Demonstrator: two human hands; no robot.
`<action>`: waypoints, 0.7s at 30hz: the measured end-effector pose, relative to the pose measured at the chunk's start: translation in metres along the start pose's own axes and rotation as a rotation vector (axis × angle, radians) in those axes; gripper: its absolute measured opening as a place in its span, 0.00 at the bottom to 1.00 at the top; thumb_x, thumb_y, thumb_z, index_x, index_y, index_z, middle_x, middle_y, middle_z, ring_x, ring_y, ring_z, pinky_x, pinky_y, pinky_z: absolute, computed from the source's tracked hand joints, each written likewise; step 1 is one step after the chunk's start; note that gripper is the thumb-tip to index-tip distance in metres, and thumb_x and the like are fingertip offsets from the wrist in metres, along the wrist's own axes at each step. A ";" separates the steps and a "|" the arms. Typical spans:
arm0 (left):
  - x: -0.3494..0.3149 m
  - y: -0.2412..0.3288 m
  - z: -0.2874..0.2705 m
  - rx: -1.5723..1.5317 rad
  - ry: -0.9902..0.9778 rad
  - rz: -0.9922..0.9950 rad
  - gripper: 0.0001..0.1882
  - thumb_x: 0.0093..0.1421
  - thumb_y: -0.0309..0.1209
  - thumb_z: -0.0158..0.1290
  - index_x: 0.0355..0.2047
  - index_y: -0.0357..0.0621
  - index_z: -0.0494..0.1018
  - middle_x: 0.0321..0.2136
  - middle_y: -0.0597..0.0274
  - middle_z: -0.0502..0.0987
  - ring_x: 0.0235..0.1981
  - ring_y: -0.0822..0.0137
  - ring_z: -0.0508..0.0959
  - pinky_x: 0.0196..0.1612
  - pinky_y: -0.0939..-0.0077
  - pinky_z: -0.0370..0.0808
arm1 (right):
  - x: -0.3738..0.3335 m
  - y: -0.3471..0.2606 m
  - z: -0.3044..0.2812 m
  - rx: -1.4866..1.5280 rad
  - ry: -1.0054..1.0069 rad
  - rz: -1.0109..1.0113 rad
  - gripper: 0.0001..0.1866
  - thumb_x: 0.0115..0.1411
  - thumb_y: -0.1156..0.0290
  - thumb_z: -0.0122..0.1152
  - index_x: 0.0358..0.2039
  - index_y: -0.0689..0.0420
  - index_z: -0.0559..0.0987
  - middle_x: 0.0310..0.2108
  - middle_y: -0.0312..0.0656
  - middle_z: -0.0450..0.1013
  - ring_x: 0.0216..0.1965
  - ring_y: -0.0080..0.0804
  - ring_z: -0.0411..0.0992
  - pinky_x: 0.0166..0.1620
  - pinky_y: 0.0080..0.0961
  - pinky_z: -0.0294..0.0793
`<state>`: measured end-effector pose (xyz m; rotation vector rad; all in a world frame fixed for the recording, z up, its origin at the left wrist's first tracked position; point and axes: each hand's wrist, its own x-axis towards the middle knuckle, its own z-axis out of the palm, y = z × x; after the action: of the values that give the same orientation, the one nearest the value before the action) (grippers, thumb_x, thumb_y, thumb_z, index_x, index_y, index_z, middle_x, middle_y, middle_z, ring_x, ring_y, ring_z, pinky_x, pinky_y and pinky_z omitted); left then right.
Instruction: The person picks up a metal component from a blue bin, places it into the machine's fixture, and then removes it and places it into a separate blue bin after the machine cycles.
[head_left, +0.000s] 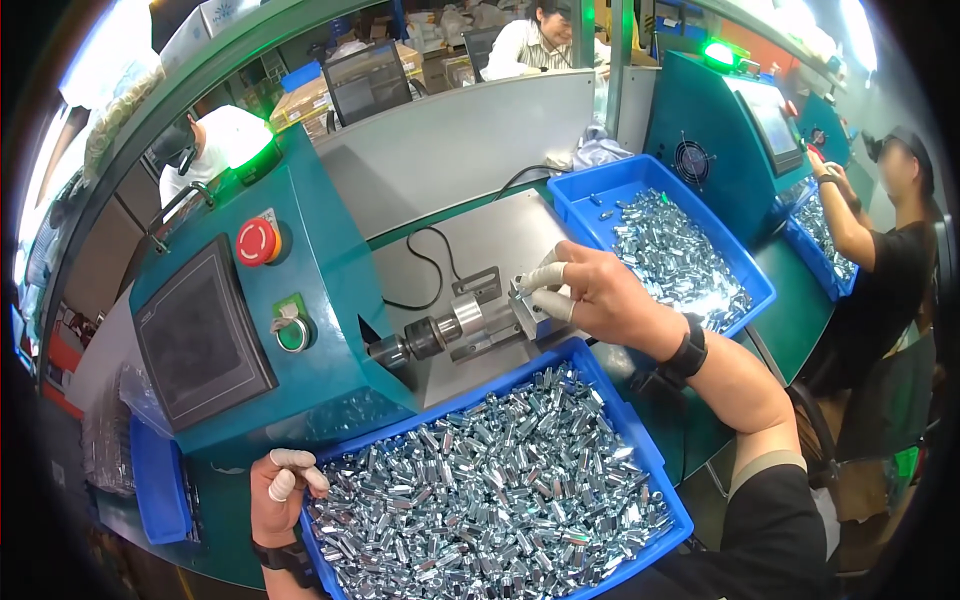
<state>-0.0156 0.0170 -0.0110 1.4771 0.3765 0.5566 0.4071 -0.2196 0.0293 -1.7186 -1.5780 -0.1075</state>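
Observation:
My right hand (pixel 605 300), with white finger cots on its thumb and fingers, reaches to the metal fixture (pixel 530 312) on the machine's bed. Thumb and finger pinch together at the fixture's right end; whatever is between them is hidden. In line with the fixture, to its left, sits a dark spindle chuck (pixel 425 338). Down at the left side of the near blue bin (pixel 655 465), my left hand (pixel 285 487) also wears finger cots. Its fingers are curled in beside the heap of shiny hexagonal metal parts (pixel 480 480), and what they hold cannot be made out.
Left of the bed stands a teal machine (pixel 330 370) with a dark screen (pixel 200 335) and a red emergency button (pixel 258 242). A second blue bin (pixel 745 270) of metal parts lies beyond my right hand. Co-workers sit behind the grey partition (pixel 470 150) and at the right.

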 end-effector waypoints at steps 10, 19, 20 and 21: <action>0.000 0.003 0.003 -0.012 0.003 0.009 0.25 0.60 0.47 0.60 0.42 0.34 0.74 0.25 0.51 0.80 0.23 0.64 0.77 0.28 0.72 0.75 | -0.006 -0.012 0.002 -0.113 0.040 -0.075 0.11 0.59 0.65 0.64 0.40 0.56 0.82 0.27 0.45 0.68 0.26 0.46 0.71 0.30 0.38 0.71; -0.007 0.002 0.003 -0.029 -0.001 -0.012 0.25 0.60 0.48 0.60 0.42 0.34 0.75 0.26 0.49 0.80 0.23 0.64 0.78 0.29 0.72 0.75 | -0.014 -0.025 -0.007 -0.155 -0.110 -0.008 0.19 0.59 0.70 0.65 0.51 0.56 0.79 0.29 0.44 0.73 0.27 0.38 0.75 0.32 0.31 0.74; -0.006 0.001 0.002 -0.022 -0.004 -0.011 0.26 0.60 0.48 0.59 0.42 0.34 0.75 0.26 0.49 0.80 0.23 0.64 0.77 0.29 0.72 0.75 | -0.013 -0.022 -0.007 -0.049 -0.103 0.042 0.19 0.60 0.70 0.65 0.52 0.58 0.78 0.31 0.44 0.75 0.29 0.35 0.76 0.33 0.30 0.74; -0.003 0.001 0.002 -0.014 -0.007 -0.015 0.26 0.60 0.48 0.59 0.42 0.34 0.74 0.25 0.50 0.80 0.23 0.64 0.77 0.28 0.72 0.75 | -0.012 -0.018 -0.006 0.059 -0.096 0.095 0.20 0.60 0.70 0.65 0.52 0.59 0.77 0.32 0.44 0.76 0.30 0.31 0.76 0.34 0.28 0.75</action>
<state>-0.0174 0.0138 -0.0106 1.4613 0.3777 0.5409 0.3913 -0.2340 0.0356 -1.7725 -1.5490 0.0690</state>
